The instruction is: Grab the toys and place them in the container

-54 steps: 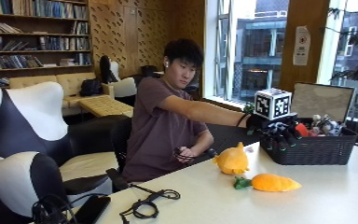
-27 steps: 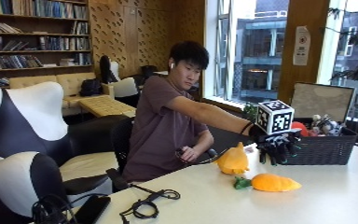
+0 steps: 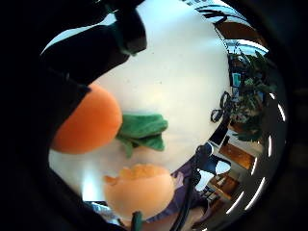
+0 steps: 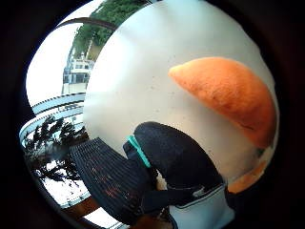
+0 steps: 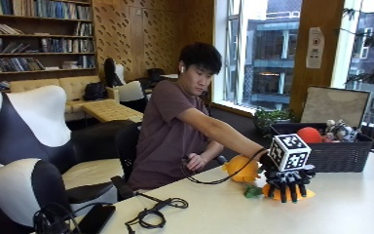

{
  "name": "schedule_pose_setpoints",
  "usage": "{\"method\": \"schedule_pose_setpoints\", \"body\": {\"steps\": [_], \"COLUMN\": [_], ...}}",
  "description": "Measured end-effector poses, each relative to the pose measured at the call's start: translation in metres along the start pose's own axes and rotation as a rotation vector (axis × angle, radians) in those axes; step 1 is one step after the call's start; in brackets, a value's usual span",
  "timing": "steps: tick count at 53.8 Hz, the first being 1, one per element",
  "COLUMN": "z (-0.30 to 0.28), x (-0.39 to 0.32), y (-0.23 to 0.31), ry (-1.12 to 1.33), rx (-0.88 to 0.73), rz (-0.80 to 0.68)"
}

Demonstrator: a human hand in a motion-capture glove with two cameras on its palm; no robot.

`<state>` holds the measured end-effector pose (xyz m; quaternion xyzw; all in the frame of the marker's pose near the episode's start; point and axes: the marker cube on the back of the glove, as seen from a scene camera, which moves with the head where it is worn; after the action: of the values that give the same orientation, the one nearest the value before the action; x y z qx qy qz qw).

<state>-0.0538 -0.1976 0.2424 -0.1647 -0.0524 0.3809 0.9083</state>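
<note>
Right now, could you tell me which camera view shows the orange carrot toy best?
The right little finger side palm view: the carrot toy shows body and green leaves. The thumb side view shows only its orange body; in the outside view the gloved right hand covers most of it.

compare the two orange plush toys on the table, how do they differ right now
The carrot toy lies flat on the table with green leaves at one end; the rounder orange toy sits taller behind it and shows no leaves. The gloved right hand is spread directly over the carrot toy, while the rounder orange toy has no hand on it. Both are orange plush, both are outside the basket.
</note>
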Motion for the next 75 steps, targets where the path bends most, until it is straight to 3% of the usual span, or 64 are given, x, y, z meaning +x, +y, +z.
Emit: {"method": "schedule_pose_setpoints", "body": {"steps": [13,31,41,53,65,75], "z": [0.020,0.015,-0.029,-0.131,-0.223,-0.241], "x": [-0.004,-0.005,0.003,-0.003,-0.043,-0.106], "y": [-0.003,-0.018,-0.026,-0.007,0.050,0.119], "ry": [0.069,0.002,-0.036,-0.044,-0.101,-0.120], "rx": [-0.001,0.214,0.322,0.401,0.463,0.510], "rz": [0.004,-0.114,-0.161,-0.304,-0.505,-0.989]}}
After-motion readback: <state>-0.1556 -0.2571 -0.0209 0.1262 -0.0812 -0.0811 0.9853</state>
